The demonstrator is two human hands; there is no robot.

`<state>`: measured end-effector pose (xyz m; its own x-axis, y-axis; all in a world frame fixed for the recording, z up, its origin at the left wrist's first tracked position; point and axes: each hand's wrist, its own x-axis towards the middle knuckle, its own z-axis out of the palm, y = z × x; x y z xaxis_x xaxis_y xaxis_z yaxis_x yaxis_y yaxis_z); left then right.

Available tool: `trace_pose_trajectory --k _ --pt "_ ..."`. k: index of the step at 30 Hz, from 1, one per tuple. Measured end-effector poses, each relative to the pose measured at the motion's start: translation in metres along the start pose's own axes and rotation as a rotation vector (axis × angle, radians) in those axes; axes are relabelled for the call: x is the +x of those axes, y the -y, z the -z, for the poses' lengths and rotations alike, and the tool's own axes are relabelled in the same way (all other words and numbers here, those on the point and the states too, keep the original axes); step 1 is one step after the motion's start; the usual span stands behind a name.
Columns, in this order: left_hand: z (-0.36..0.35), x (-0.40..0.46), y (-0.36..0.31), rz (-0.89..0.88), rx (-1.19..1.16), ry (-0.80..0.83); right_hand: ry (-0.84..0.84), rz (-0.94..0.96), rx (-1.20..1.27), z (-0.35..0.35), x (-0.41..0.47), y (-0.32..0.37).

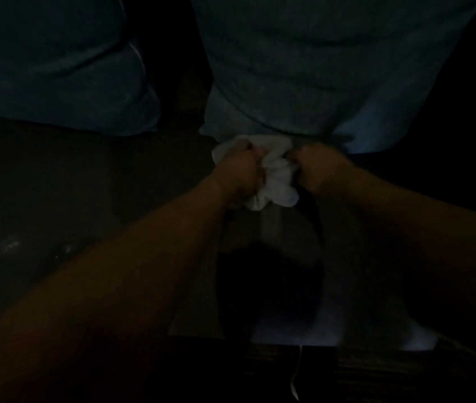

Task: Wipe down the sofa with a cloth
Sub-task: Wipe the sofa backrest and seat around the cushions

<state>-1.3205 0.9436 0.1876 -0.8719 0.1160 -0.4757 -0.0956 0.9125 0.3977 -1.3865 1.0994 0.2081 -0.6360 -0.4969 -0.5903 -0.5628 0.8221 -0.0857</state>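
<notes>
Head view looks down, close, apparently over sofa (pixel 56 213).

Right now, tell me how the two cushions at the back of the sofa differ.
The left cushion is cut off by the frame's left edge; the right cushion shows almost whole. The right cushion's lower edge sits just behind the white cloth held in both hands; the left cushion is clear of it. Both look dark bluish and creased.

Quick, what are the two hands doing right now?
Left hand: closed, gripping the white cloth.
Right hand: closed, gripping the same cloth.
</notes>
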Motion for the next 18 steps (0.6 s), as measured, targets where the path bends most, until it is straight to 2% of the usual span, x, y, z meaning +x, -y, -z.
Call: trace_pose_trajectory --k 2,4,7,9,11,14,15,18 --pt "-0.019 0.019 0.019 0.014 0.107 0.005 0.096 -0.05 -0.013 -0.023 0.017 0.009" --pt "-0.064 0.014 0.029 0.106 0.151 -0.119 0.127 -0.082 -0.085 -0.046 0.026 0.016" --pt "-0.095 0.011 0.032 0.116 0.166 -0.37 -0.033 -0.155 -0.192 -0.068 0.026 0.016" --pt "-0.098 0.015 0.033 0.097 0.207 -0.446 -0.058 -0.14 -0.231 -0.079 0.029 0.011" --pt "-0.102 0.015 0.034 0.099 0.209 -0.437 -0.038 -0.149 -0.224 -0.085 0.029 0.012" --pt "-0.103 0.016 0.036 0.092 0.196 -0.382 -0.037 -0.263 -0.186 -0.078 0.02 0.021" --pt "-0.102 0.017 0.038 0.084 0.169 -0.368 -0.059 -0.24 -0.16 -0.077 0.02 0.019" --pt "-0.107 0.026 0.045 0.066 0.1 -0.351 -0.25 0.015 -0.016 -0.099 0.034 0.002"
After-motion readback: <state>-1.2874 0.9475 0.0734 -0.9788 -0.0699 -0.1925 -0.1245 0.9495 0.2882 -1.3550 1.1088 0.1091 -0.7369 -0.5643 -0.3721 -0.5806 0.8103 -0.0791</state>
